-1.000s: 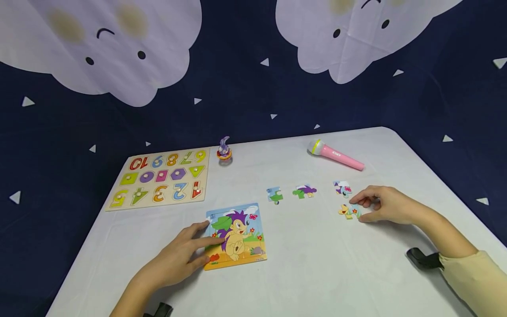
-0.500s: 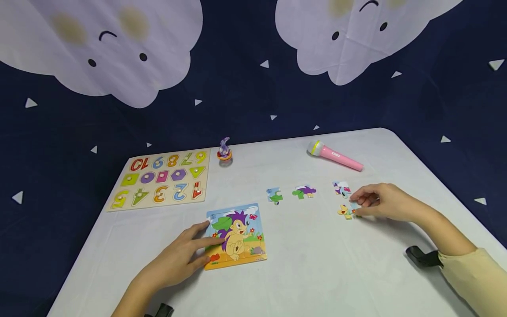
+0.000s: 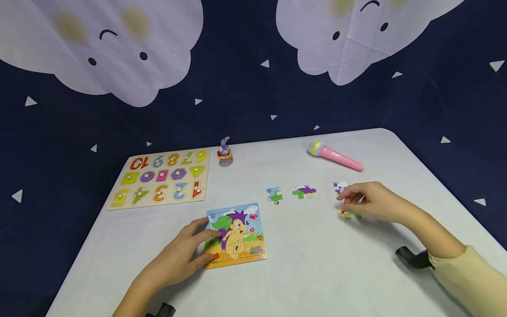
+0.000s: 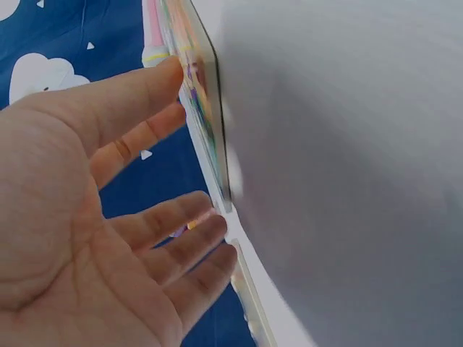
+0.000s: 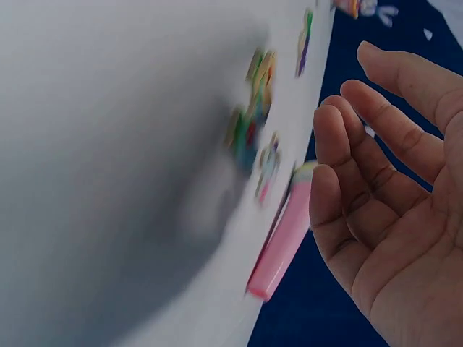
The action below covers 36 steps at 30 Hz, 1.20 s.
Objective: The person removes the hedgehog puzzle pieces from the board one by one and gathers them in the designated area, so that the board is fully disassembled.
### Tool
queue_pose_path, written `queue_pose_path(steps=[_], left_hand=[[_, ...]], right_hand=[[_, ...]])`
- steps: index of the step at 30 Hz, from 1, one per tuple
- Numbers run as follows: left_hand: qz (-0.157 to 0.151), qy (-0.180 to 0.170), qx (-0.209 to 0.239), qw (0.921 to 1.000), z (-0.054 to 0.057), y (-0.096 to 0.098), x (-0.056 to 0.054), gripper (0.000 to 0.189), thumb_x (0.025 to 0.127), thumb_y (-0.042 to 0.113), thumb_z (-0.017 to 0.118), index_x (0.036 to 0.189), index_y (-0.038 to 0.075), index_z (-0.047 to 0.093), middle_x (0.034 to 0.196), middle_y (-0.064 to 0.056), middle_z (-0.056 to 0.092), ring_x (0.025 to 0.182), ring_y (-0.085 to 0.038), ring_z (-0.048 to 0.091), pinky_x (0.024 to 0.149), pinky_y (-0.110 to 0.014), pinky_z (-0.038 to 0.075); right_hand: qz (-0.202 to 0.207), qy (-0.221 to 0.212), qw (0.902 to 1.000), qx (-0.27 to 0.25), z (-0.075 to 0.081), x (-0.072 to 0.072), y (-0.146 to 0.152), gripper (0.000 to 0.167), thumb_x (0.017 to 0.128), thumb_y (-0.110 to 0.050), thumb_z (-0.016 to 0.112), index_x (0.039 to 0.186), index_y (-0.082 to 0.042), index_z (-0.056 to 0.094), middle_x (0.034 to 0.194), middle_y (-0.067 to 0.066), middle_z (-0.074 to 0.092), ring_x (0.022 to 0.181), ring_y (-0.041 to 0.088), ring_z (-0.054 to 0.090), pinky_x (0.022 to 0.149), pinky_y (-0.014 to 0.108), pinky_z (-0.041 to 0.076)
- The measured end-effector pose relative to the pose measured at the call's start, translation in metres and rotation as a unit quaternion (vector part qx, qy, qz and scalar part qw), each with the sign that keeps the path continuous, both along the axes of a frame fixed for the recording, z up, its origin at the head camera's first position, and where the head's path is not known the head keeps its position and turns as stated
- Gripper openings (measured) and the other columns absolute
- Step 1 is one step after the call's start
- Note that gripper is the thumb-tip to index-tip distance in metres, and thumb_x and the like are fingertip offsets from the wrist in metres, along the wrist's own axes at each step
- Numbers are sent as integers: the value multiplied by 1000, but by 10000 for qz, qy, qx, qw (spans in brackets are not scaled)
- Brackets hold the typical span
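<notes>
My left hand [image 3: 180, 251] lies at the left side of a square hedgehog puzzle [image 3: 239, 235], its spread fingertips over the edge and picture. In the left wrist view the thumb [image 4: 155, 87] is near the edge-on board, and the palm holds nothing. My right hand [image 3: 374, 201] hovers above two jigsaw pieces at the right, partly covering both. One is the purple-and-blue piece [image 3: 339, 186], the other the yellow piece [image 3: 343, 214]. The right wrist view shows its fingers loosely bent with nothing between them. Two more jigsaw pieces, a blue-green one [image 3: 274, 195] and a purple-green one [image 3: 304, 192], lie between the hands.
A wooden number-and-shape board [image 3: 160, 178] lies at the back left. Beside it stands a small purple figurine [image 3: 224, 149]. A pink toy microphone [image 3: 336, 156] lies at the back right. The white table [image 3: 309, 273] meets a dark blue curtain [image 3: 237, 88] behind.
My right hand has lifted off the yellow piece and moved slightly left, now covering parts of both right-hand pieces. The left fingers have shifted a little on the puzzle.
</notes>
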<state>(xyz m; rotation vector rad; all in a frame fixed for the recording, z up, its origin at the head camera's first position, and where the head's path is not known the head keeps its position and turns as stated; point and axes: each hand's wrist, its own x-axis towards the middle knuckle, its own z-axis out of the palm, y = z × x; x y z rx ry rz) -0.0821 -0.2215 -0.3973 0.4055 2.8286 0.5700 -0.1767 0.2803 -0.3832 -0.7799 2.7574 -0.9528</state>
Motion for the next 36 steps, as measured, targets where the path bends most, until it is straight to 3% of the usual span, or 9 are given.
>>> queue_pose_path(steps=[9,14,19,28,36], left_hand=[[192,-143,66,9997,-3,2,-3,73,90,33,88,156,32,56,174,-16,37,162,-51,29,122,-75,35],[293,-391,132,9987,-5,1,-4,69,92,34,86,154,33,59,176,-16,34,163,-52,22,123,-77,30],[198,-447,174,9987,-6,1,-4,62,95,32,83,153,35,61,178,-13,30,164,-52,16,124,-78,27],[-78,-392,-14,9992,-3,1,-4,53,97,34,81,146,39,64,176,-15,32,161,-54,25,122,-78,32],[-94,-409,-83,9991,-2,2,-7,50,96,34,82,143,38,66,176,-14,33,161,-54,27,121,-78,34]], right_hand=[[431,39,9991,26,4,-2,-45,19,95,-21,83,113,-16,80,92,-15,74,85,-1,66,75,25,59],[939,-122,9955,59,-1,-3,-77,18,98,-20,79,116,-15,79,97,-14,75,89,-1,66,80,30,60],[1245,-300,9917,68,-3,-6,-107,18,99,-21,77,116,-15,78,98,-13,73,90,1,65,82,31,60],[1575,-478,9862,193,2,-13,-155,25,98,-21,78,122,-13,77,112,-2,77,95,3,67,89,33,61],[1784,-707,9802,486,-4,-18,-194,41,97,-27,81,135,-13,73,112,-1,73,99,9,65,93,29,58]])
